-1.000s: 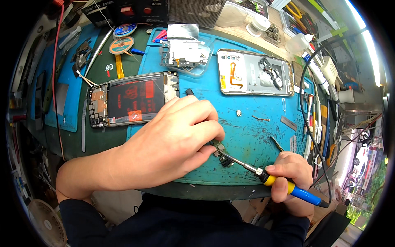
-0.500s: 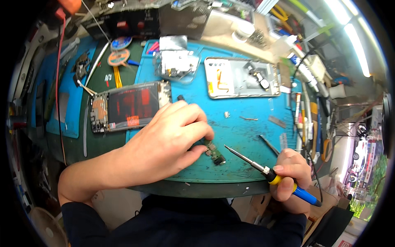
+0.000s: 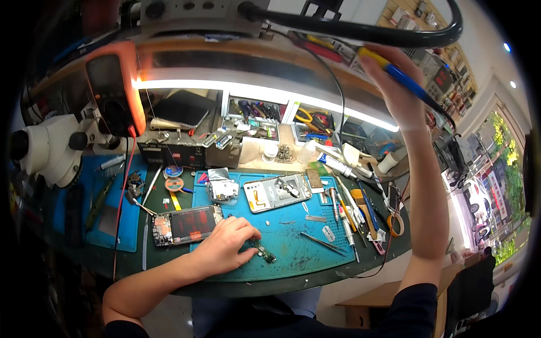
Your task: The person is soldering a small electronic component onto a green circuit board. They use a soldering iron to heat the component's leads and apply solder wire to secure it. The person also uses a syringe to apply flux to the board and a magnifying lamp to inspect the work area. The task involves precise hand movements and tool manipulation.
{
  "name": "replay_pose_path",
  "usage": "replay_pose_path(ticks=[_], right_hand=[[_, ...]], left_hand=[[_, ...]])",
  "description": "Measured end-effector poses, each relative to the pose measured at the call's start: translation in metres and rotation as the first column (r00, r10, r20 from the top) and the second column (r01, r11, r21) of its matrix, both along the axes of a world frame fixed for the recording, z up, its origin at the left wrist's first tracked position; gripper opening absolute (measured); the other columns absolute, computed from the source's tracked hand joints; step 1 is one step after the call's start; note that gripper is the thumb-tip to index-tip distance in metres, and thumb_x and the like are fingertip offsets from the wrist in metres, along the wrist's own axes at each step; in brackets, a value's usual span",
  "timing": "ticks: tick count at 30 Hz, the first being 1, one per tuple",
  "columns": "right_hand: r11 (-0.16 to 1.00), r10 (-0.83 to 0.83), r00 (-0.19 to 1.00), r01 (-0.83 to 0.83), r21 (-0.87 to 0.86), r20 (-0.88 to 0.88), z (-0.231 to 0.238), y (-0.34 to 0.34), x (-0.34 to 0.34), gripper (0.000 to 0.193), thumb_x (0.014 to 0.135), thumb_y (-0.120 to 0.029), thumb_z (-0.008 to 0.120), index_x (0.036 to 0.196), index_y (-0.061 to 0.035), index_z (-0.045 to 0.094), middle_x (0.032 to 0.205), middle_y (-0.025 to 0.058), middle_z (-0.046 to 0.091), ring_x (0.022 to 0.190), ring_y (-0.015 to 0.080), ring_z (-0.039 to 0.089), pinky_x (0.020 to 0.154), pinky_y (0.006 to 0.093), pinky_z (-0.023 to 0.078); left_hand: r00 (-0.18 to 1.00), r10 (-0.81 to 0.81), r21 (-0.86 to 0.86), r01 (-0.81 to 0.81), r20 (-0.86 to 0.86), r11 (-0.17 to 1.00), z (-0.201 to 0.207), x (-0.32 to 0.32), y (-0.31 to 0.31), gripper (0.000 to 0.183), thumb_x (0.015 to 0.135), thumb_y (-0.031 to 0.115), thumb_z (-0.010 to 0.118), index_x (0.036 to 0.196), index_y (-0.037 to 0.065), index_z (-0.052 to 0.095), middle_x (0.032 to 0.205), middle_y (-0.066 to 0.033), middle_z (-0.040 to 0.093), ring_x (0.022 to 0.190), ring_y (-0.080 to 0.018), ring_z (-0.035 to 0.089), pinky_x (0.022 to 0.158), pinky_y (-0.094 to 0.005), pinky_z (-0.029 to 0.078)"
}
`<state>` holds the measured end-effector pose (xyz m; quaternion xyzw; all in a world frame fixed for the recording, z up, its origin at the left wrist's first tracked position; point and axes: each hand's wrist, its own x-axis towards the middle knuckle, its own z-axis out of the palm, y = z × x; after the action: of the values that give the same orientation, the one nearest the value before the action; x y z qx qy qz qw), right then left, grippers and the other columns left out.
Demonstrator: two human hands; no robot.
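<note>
My left hand point(image 3: 224, 247) rests low over the blue mat point(image 3: 217, 271), thumb and fingers closed on the upper end of a small green circuit board point(image 3: 267, 256). Up at the shelf on the right, my right hand point(image 3: 394, 96) grips a soldering iron point(image 3: 407, 82) by its blue and yellow handle. The iron's front end lies among things on the shelf, and its tip is hard to make out. Left of my left hand is an opened phone point(image 3: 191, 225) with a dark, reddish middle. A silver phone frame point(image 3: 276, 194) lies beyond the board. Tweezers point(image 3: 324, 243) lie to the right.
A white microscope point(image 3: 48, 146) and an orange multimeter point(image 3: 115, 93) stand at the left. A thick black hose point(image 3: 360, 31) crosses overhead above a lit shelf. Brushes and hand tools point(image 3: 360, 211) line the mat's right side, near a roll of tape point(image 3: 396, 224).
My right hand has lifted the soldering iron from above the mat's front edge up to the shelf. The view has tilted upward. My left hand stays at the board.
</note>
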<state>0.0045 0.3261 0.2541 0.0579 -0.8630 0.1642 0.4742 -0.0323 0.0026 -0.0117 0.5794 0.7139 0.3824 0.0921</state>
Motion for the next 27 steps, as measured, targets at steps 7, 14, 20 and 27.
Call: replay_pose_path(ticks=[7,14,20,27], right_hand=[[0.955,-0.075,0.996,0.056,0.290,0.054,0.018,0.026,-0.043,0.027,0.093,-0.023,0.080,0.113,-0.0058,0.075,0.089,0.0036,0.075,0.077,0.0109,0.068,0.071,0.0270,0.054],[0.893,0.004,0.997,0.031,-0.448,0.077,0.030,0.014,-0.051,0.020,0.094,-0.022,0.073,0.097,-0.0032,0.076,0.076,0.0036,0.072,0.058,0.0125,0.066,0.056,0.0252,0.049],[0.784,-0.024,0.999,0.046,-0.619,0.044,0.043,0.050,-0.045,0.026,0.098,-0.030,0.062,0.093,-0.0061,0.071,0.078,0.0060,0.072,0.063,0.0113,0.067,0.053,0.0261,0.045],[0.904,-0.358,0.881,0.410,0.123,-0.310,0.035,0.059,-0.050,0.029,0.098,-0.037,0.071,0.104,-0.0094,0.078,0.075,0.0093,0.069,0.077,0.0182,0.069,0.070,0.0333,0.053]], left_hand=[[1.000,-0.001,0.020,0.001,-0.015,1.000,-0.003,0.004,-0.001,0.026,0.084,0.014,0.079,0.106,0.007,0.068,0.106,-0.0084,0.063,0.102,-0.0303,0.059,0.095,-0.0425,0.048],[1.000,0.010,0.013,-0.010,-0.028,1.000,-0.003,0.004,-0.002,0.026,0.085,0.014,0.078,0.109,0.007,0.069,0.106,-0.0081,0.064,0.102,-0.0293,0.059,0.093,-0.0405,0.048],[0.999,-0.001,0.029,0.002,-0.035,1.000,-0.002,0.005,0.001,0.026,0.085,0.014,0.078,0.108,0.007,0.069,0.106,-0.0085,0.064,0.101,-0.0297,0.059,0.094,-0.0409,0.048],[0.999,-0.004,0.026,0.005,-0.049,1.000,-0.004,0.002,0.001,0.027,0.084,0.013,0.080,0.108,0.007,0.069,0.106,-0.0096,0.064,0.102,-0.0305,0.060,0.092,-0.0419,0.048]])
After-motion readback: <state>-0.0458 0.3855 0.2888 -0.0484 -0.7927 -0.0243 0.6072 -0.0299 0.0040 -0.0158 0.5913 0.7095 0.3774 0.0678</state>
